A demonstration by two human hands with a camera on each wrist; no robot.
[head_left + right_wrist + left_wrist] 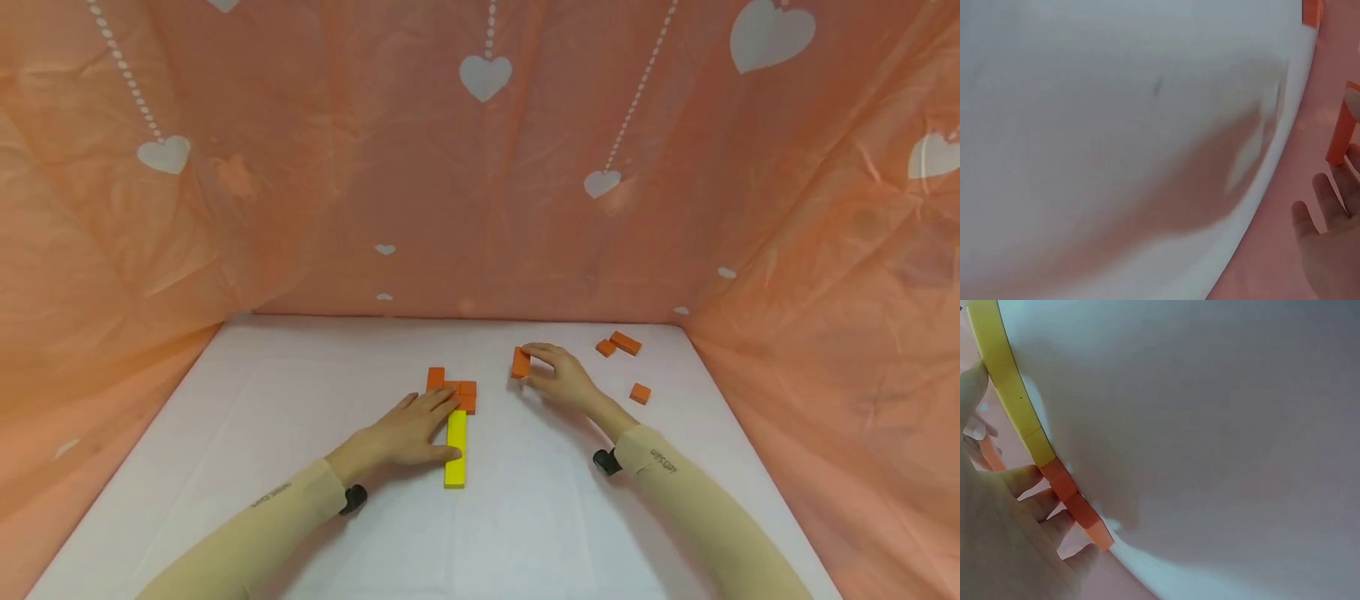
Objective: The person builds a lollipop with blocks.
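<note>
Pinching one orange block, steadying the others

Holds an orange block (521,363) in the right grip (566,383), pinched between thumb and fingertips and apparently lifted off the bench (525,517), perhaps to keep it easy to turn. Rests the left grip (411,429) unclenched against the orange cluster (468,402), thumb touching the yellow strip (456,433), probably to stop the adjoining pieces from sliding. Keeps the held block near that cluster, yet apart from it. Includes, farther right, a long loose block (626,342) just beside a small block (606,347), with another small block (640,393) nearer the sleeve; scattered without clear order, to judge by the angles.

Looks like painted wood: flat faces, crisp edges, a fine seam across the yellow in the left wrist view. Contrasts with the smooth white bench and the thin, creased peach backdrop (412,167), printed with pale hearts (486,77)
</note>
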